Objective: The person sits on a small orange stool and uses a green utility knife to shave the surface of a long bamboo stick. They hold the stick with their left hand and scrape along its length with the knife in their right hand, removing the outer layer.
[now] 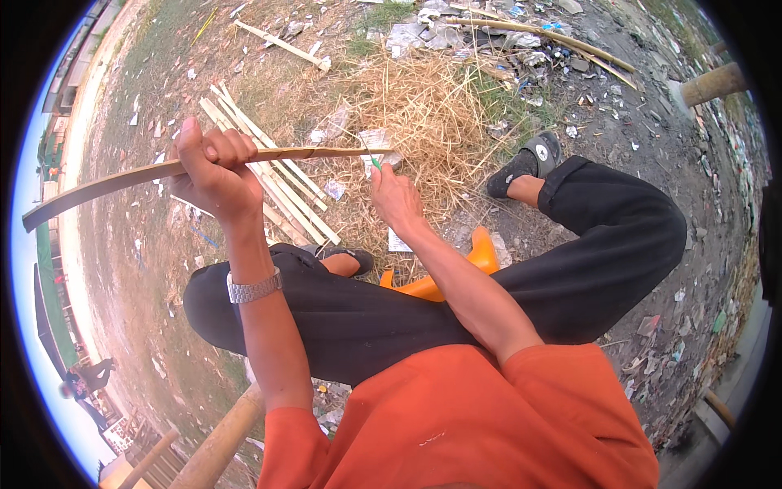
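Observation:
My left hand [213, 167] is closed around a long bamboo strip [106, 189], thumb up, with a metal watch on the wrist. The strip lies nearly level, its left part bowing down toward the left rim. In my right hand [395, 198] is a small knife with a green handle [375, 164], close to the strip's right end; its thin blade is hard to make out. Below that end a pile of pale shavings [432, 114] covers the ground between my feet. Several split bamboo strips [281, 191] lie under my left forearm.
An orange plastic piece [482, 251] rests between my legs. Beyond the shavings are plastic scraps [419, 37] and a long bamboo piece [538, 31]. Another short strip [281, 43] lies at the far left. A bamboo pole [220, 440] stands by my left side; a thick post [713, 85] is far right.

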A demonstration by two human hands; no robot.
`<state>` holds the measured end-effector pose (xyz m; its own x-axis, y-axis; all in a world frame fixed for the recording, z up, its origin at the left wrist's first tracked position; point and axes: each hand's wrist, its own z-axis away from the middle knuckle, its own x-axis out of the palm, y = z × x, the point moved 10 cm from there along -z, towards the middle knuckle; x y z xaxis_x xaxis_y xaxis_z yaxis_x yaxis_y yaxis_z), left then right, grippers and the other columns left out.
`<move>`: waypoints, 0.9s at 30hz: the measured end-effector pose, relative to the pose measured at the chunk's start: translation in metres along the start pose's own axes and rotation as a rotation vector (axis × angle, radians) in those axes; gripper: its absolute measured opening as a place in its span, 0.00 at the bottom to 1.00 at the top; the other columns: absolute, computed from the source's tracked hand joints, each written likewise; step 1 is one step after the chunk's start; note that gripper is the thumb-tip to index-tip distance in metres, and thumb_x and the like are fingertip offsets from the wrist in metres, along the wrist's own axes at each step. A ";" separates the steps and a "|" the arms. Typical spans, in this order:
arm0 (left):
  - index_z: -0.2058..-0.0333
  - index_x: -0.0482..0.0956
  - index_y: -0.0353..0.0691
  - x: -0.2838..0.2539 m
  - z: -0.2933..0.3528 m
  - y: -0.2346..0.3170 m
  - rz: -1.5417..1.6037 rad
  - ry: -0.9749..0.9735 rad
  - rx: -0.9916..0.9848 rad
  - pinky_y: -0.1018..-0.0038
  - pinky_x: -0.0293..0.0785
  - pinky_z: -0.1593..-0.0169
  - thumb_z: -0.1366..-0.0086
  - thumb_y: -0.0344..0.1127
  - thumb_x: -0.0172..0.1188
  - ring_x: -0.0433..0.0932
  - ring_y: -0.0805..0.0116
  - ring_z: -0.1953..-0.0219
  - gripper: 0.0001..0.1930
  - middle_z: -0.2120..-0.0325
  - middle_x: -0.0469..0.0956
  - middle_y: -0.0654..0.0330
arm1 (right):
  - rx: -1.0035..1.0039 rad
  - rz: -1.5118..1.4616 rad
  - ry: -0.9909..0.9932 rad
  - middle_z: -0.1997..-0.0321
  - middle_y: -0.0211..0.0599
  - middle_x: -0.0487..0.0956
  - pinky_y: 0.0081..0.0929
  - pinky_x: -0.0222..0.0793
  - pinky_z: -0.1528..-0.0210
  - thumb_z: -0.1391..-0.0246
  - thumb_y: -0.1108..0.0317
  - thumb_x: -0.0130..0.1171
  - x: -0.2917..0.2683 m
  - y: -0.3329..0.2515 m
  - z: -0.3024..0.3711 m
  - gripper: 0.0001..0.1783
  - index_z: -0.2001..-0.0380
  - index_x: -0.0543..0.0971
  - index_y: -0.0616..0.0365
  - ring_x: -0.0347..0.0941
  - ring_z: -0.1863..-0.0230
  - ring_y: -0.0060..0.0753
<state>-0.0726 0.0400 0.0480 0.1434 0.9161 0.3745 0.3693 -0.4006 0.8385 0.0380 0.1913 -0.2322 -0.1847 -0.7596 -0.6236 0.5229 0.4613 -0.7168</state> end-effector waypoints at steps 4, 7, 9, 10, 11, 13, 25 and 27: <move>0.85 0.53 0.48 0.007 0.007 -0.001 -0.028 -0.028 -0.019 0.75 0.45 0.83 0.34 0.35 0.49 0.44 0.79 0.90 0.21 0.94 0.48 0.70 | 0.027 -0.007 -0.016 0.72 0.61 0.77 0.55 0.70 0.61 0.35 0.51 0.35 0.011 0.016 0.002 0.23 0.60 0.69 0.61 0.75 0.66 0.65; 0.85 0.53 0.48 -0.003 0.004 0.002 -0.036 0.018 -0.011 0.75 0.45 0.84 0.34 0.35 0.49 0.45 0.79 0.90 0.21 0.94 0.48 0.70 | 0.005 0.052 0.016 0.72 0.61 0.78 0.55 0.70 0.61 0.35 0.51 0.36 0.005 0.014 -0.008 0.22 0.59 0.69 0.61 0.76 0.66 0.64; 0.85 0.54 0.47 -0.008 0.003 0.001 -0.023 0.030 -0.010 0.75 0.46 0.85 0.34 0.34 0.49 0.46 0.79 0.91 0.20 0.94 0.49 0.70 | 0.000 0.093 0.015 0.72 0.60 0.78 0.55 0.70 0.60 0.36 0.51 0.37 0.009 0.013 -0.006 0.22 0.59 0.70 0.61 0.76 0.65 0.64; 0.85 0.55 0.47 -0.008 0.004 0.001 -0.004 0.019 -0.003 0.75 0.47 0.86 0.35 0.33 0.50 0.46 0.79 0.92 0.20 0.94 0.50 0.70 | 0.006 0.093 0.010 0.71 0.60 0.78 0.55 0.70 0.59 0.36 0.51 0.37 0.011 0.014 -0.007 0.22 0.59 0.70 0.61 0.76 0.64 0.63; 0.84 0.56 0.46 -0.004 0.002 -0.001 0.023 0.000 0.005 0.75 0.47 0.87 0.35 0.32 0.50 0.47 0.80 0.92 0.19 0.94 0.51 0.69 | 0.015 0.093 0.017 0.71 0.60 0.78 0.55 0.70 0.58 0.36 0.51 0.37 0.009 0.016 -0.013 0.23 0.59 0.70 0.61 0.76 0.64 0.63; 0.84 0.55 0.46 0.001 0.004 0.001 0.028 -0.035 -0.004 0.76 0.47 0.87 0.35 0.32 0.50 0.47 0.80 0.92 0.19 0.95 0.51 0.69 | 0.051 0.107 0.035 0.69 0.60 0.78 0.55 0.69 0.57 0.36 0.51 0.37 0.015 0.036 -0.021 0.23 0.58 0.71 0.61 0.75 0.62 0.63; 0.85 0.53 0.49 -0.009 -0.001 -0.004 -0.021 0.012 -0.031 0.75 0.44 0.83 0.35 0.35 0.49 0.43 0.79 0.90 0.21 0.93 0.47 0.70 | 0.037 -0.059 -0.006 0.68 0.64 0.77 0.57 0.67 0.57 0.36 0.48 0.34 0.018 0.046 -0.006 0.25 0.61 0.70 0.61 0.73 0.62 0.67; 0.85 0.52 0.49 -0.003 -0.002 -0.002 -0.024 -0.011 -0.020 0.75 0.44 0.83 0.35 0.35 0.49 0.43 0.79 0.90 0.21 0.93 0.47 0.70 | 0.090 -0.073 -0.002 0.68 0.65 0.76 0.58 0.67 0.57 0.36 0.48 0.33 0.032 0.052 -0.011 0.26 0.61 0.70 0.61 0.73 0.62 0.68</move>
<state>-0.0754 0.0381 0.0454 0.1448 0.9254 0.3502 0.3544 -0.3790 0.8549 0.0499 0.1962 -0.2926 -0.2236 -0.7908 -0.5698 0.5804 0.3616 -0.7296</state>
